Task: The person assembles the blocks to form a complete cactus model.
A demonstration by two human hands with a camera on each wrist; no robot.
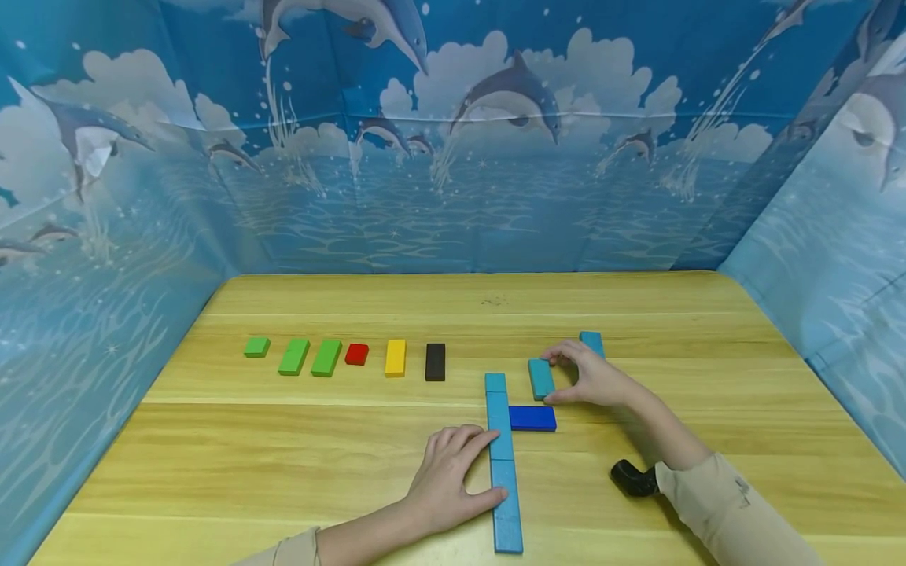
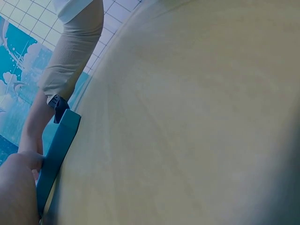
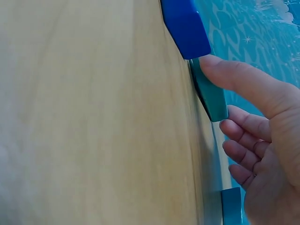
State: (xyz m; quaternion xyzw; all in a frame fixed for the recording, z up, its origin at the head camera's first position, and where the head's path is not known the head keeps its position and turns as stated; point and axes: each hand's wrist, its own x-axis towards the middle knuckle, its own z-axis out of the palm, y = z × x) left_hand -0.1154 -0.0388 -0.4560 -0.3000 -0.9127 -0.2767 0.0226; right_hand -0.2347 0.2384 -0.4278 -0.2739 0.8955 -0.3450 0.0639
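Observation:
A straight line of light blue blocks [image 1: 504, 472] runs toward me in the head view. My left hand [image 1: 446, 478] lies along its left side, with index fingertip and thumb touching the blocks. A dark blue block [image 1: 532, 419] extends sideways from the line's right side. Beyond it, my right hand [image 1: 598, 379] holds a teal block [image 1: 541, 380] by its two ends, thumb at the near end and fingers at the far end. In the right wrist view, the thumb also lies close to the dark blue block [image 3: 187, 30]. Another blue block [image 1: 591, 343] is partly hidden behind the right hand.
Left of the line, toward the back, lie a black block [image 1: 435, 362], a yellow block [image 1: 395, 358], a small red block [image 1: 357, 354] and three green blocks [image 1: 326, 358]. A dolphin-print curtain [image 1: 453, 196] surrounds the wooden table [image 1: 248, 456]. A black device [image 1: 633, 479] is at the right wrist.

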